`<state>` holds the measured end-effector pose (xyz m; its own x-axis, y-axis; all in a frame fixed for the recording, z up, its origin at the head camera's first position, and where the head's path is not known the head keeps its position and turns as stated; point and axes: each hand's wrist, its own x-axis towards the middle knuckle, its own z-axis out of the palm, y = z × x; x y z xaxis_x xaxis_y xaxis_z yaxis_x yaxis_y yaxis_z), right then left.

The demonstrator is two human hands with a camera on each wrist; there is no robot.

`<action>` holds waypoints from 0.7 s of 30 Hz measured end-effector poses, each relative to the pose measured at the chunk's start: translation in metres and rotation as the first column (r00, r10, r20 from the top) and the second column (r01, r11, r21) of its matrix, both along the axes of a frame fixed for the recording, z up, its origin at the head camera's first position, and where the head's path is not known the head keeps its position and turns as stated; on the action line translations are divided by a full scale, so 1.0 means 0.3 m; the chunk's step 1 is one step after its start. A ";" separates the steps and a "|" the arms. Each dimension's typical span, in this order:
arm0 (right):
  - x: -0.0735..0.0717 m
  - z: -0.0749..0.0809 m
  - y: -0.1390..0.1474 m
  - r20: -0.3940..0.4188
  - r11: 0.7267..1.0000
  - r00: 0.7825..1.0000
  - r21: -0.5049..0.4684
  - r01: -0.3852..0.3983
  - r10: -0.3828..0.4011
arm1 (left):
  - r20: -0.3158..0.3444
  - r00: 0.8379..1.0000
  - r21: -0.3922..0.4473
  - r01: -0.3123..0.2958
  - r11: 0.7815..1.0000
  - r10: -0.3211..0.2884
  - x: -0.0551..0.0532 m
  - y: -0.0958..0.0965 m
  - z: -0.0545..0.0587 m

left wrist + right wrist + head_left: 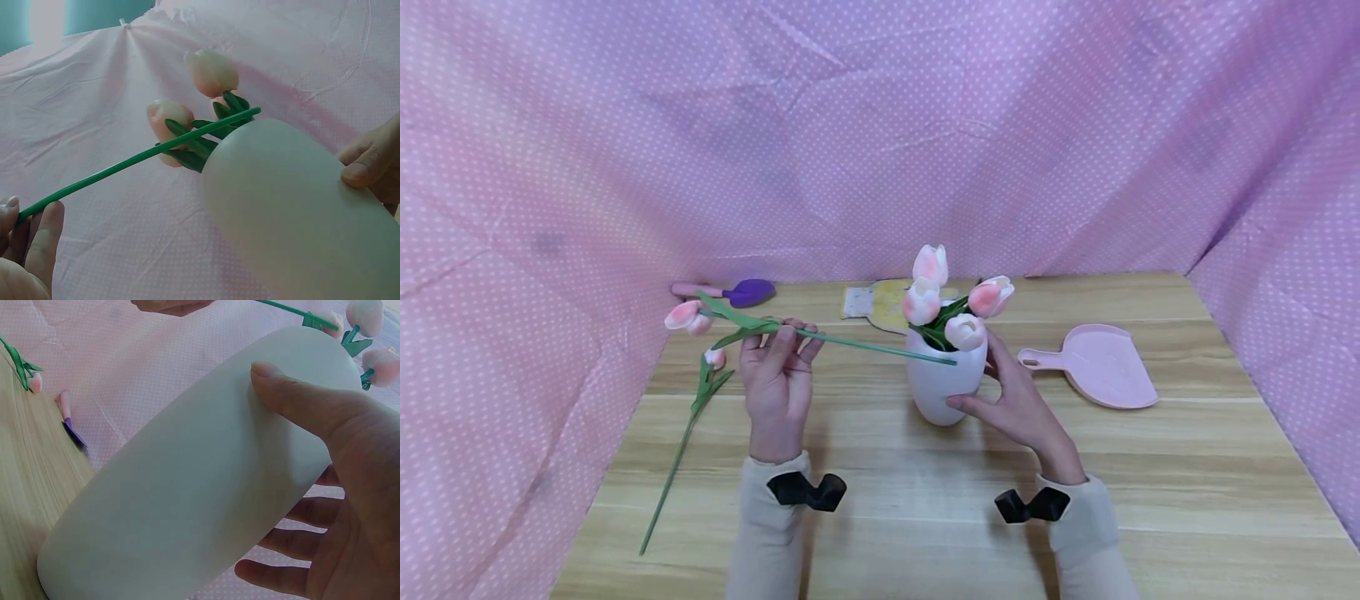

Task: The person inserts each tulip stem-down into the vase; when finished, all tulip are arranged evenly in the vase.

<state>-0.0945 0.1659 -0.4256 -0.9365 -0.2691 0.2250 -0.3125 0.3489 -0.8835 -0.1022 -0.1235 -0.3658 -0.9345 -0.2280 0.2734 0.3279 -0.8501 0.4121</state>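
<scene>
In the head view my left hand point(778, 383) pinches the green stem of an artificial tulip point(880, 346), its pink-and-white bloom pointing left. The stem lies roughly level, and its bare end crosses in front of the upper part of a white vase point(936, 396). My right hand point(1018, 400) grips that vase from the right, thumb in front and fingers round behind. Several pink-and-white tulips point(966, 332) stand in the vase. In the right wrist view the thumb point(294, 400) presses on the vase wall point(181, 469). Another tulip point(681, 446) lies on the table at left.
On the wooden table point(880, 550) a purple trowel point(751, 292) with a pink handle lies at the back left. A yellow-and-white flat item point(887, 304) is partly hidden behind the vase. To the right lies a pink dustpan point(1108, 367). Dotted pink cloth point(850, 150) encloses the table.
</scene>
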 end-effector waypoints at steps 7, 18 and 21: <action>0.002 0.002 -0.003 0.003 1.000 1.000 0.002 0.007 -0.007 | 0.002 0.997 -0.040 -0.073 0.997 0.073 -0.010 0.033 0.008; -0.001 0.004 -0.004 -0.007 1.000 1.000 -0.010 0.006 -0.007 | -0.014 0.989 -0.074 -0.150 0.986 0.150 -0.017 0.062 0.002; -0.002 0.004 -0.004 0.002 1.000 1.000 -0.007 0.007 -0.007 | -0.016 0.982 -0.066 -0.187 0.980 0.187 -0.020 0.064 0.004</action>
<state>-0.0950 0.1646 -0.4243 -0.9386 -0.2610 0.2254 -0.3087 0.3445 -0.8866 -0.1082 -0.1042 -0.3648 -0.8742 -0.3794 0.3030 0.4829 -0.7440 0.4618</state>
